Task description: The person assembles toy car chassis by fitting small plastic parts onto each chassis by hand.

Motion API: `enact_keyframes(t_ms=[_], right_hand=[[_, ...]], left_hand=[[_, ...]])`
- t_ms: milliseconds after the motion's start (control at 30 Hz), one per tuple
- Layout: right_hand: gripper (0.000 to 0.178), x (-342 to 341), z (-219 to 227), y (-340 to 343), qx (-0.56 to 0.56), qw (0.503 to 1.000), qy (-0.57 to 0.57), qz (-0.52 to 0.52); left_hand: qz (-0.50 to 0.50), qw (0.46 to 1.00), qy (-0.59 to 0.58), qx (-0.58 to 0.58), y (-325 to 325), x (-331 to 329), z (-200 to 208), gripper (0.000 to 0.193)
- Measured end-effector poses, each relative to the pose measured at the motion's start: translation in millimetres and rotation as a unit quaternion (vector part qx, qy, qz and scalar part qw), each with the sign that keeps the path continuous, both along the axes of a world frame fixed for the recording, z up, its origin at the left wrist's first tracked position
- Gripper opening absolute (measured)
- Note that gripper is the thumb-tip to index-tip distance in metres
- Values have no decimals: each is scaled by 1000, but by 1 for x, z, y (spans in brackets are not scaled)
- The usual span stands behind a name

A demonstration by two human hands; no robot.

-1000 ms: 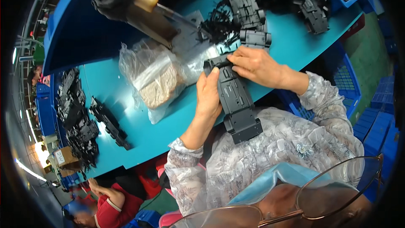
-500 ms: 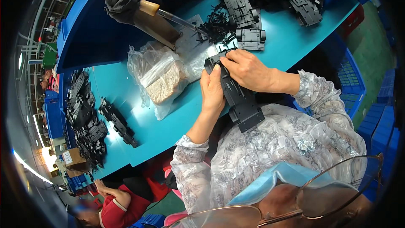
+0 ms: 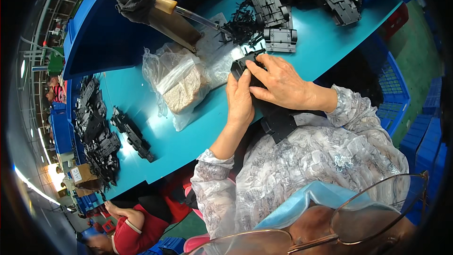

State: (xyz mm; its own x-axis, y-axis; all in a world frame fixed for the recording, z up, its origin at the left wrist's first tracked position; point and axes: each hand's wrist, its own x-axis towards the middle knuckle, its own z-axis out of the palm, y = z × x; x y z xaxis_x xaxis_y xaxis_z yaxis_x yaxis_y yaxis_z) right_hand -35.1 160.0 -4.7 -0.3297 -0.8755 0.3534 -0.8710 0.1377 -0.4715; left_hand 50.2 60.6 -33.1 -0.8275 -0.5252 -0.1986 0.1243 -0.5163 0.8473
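From here, the left hand [image 3: 239, 103] is gripping a black plastic chassis [image 3: 279, 125] over the worktop's [image 3: 174, 147] near edge, the right hand [image 3: 284, 85] is bending over its far end, pinching or not I can't tell, and the stiff, light-looking piece is inviting a side hold.

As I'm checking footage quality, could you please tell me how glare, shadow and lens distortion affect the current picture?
Head view: white glare patches the teal table beside the clear plastic bag; head view: the surroundings curve near the left rim, and the corners go black; head view: the black part lies partly dark beneath the right hand, hiding detail.
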Motion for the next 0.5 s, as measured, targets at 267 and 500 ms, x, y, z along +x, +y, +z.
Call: enact_keyframes(t_ms=[267, 500], right_hand=[[47, 3, 1, 7, -20, 995, -100, -16], [38, -2, -4, 10, -80, 951, -298, 12]], left_hand=[[-52, 997, -2, -57, 7, 7, 9, 25], [-101, 981, -48, -157, 11, 13, 23, 49]])
